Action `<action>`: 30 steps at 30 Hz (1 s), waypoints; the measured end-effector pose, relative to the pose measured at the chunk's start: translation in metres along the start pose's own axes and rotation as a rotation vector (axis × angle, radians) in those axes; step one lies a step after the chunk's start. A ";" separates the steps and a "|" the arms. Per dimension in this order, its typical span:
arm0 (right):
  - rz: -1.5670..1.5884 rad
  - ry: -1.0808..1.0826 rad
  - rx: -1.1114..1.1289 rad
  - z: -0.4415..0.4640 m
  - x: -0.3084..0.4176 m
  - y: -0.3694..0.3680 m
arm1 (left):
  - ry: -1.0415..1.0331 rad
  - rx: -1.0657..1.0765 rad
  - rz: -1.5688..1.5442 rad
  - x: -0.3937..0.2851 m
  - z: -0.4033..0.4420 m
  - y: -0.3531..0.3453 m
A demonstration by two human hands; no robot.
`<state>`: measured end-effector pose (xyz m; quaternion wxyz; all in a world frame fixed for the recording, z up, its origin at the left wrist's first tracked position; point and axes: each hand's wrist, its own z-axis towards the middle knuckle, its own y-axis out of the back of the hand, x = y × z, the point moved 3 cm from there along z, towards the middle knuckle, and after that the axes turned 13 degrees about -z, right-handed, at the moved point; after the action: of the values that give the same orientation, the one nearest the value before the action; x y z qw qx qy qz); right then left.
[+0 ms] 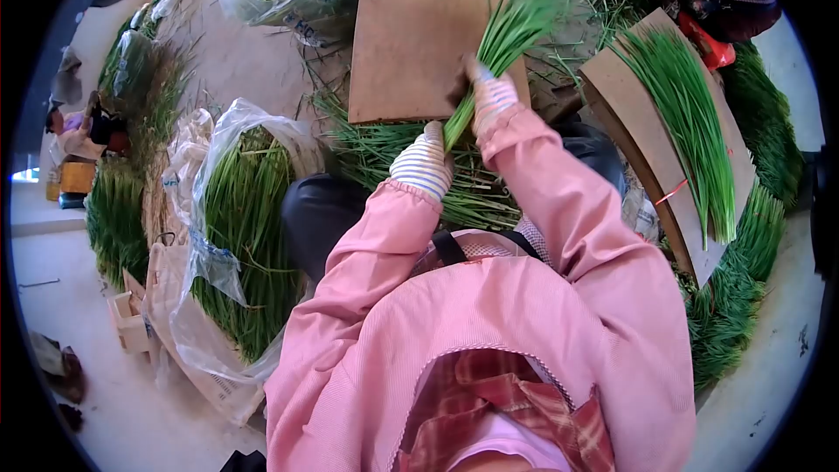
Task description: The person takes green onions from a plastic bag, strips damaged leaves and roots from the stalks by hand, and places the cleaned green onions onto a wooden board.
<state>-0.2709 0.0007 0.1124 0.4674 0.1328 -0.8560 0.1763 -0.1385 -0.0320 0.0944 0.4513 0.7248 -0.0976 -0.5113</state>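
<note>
- The green bunch (505,42), a sheaf of long thin stalks, is held over the near right part of the wooden board (419,35), its leafy tips spread and blurred past the board's right edge and its lower end just off the near edge.
- The right hand (492,94), in a striped glove with dark fingertips, is above the board's near right corner, its fingers clamped around the lower-middle part of the bunch.
- The left hand (421,162), in a striped glove, is just off the board's near edge and meets the bunch's lower end; its fingertips are partly hidden, so whether they close on the stalks cannot be told.
- Loose stalks (476,201) lie strewn along the board's near side, between the person's dark-clad knees.
- To the board's right, a curved panel (609,79) bears a laid-out sheaf (677,114); a thin red strip (671,192) shows near its lower left side.
- Beyond that panel, farther right of the board, are piled greens (741,258) and a red bag (710,45).
- Left of the board and nearer the person, a clear plastic bag (199,201) holds upright stalks (245,236).
- Beside the board's far left side is another plastic bag (319,2) of greens.
- Well apart to the board's left is another person (77,133).
</note>
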 end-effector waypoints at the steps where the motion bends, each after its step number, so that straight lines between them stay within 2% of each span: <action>1: 0.019 0.171 -0.033 0.009 0.019 0.003 | -0.027 0.011 0.005 0.005 0.002 0.000; 2: 0.030 0.284 0.017 0.003 0.049 0.005 | 0.003 0.014 -0.203 0.020 0.005 -0.006; 4: -0.022 0.439 0.074 0.002 0.103 0.006 | -0.238 -0.139 -0.107 0.036 0.003 -0.011; 7: -0.003 0.667 0.276 0.009 0.147 -0.002 | -0.053 -0.011 -0.238 0.050 0.003 -0.017; 10: -0.105 0.772 0.351 0.026 0.146 -0.009 | -0.045 -0.003 -0.280 0.055 0.005 -0.022; 13: -0.275 0.764 0.218 0.083 0.098 0.003 | -0.039 -0.025 -0.316 0.047 0.004 -0.011; 15: -0.203 0.711 0.197 0.096 0.073 0.005 | 0.001 0.004 -0.347 0.043 0.003 -0.005; 17: -0.199 0.713 0.134 0.104 0.073 0.002 | -0.091 -0.026 -0.418 0.042 0.003 0.001; 18: -0.228 0.601 0.135 0.108 0.079 -0.003 | -0.133 -0.028 -0.422 0.042 0.004 0.003; 19: -0.166 0.616 0.190 0.105 0.085 -0.004 | -0.131 -0.025 -0.421 0.041 0.006 0.006; 21: -0.324 0.522 0.279 0.081 0.101 -0.017 | -0.259 -0.109 -0.570 0.026 0.016 0.019; 23: -0.368 0.444 0.411 0.056 0.100 -0.032 | -0.136 -0.161 -1.060 0.015 0.031 0.028; 25: -0.428 0.362 0.404 0.020 0.092 -0.046 | -0.145 -0.186 -1.594 0.012 0.054 0.026; 27: -0.494 0.322 0.506 0.002 0.072 -0.057 | 0.023 -0.091 -1.885 -0.015 0.044 0.043; 28: -0.489 0.332 0.571 -0.008 0.062 -0.060 | -0.121 0.146 -2.036 -0.012 0.054 0.034; 29: -0.482 0.344 0.634 -0.017 0.052 -0.061 | -0.143 0.238 -2.067 -0.020 0.047 0.030; 30: -0.727 0.516 0.652 -0.014 0.044 -0.065 | -0.070 0.276 -2.094 -0.025 0.033 0.024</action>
<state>-0.2577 -0.0545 0.1681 0.6274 0.5103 -0.5138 0.2865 -0.1696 -0.0495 0.1266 -0.3046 0.4772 0.5062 -0.6506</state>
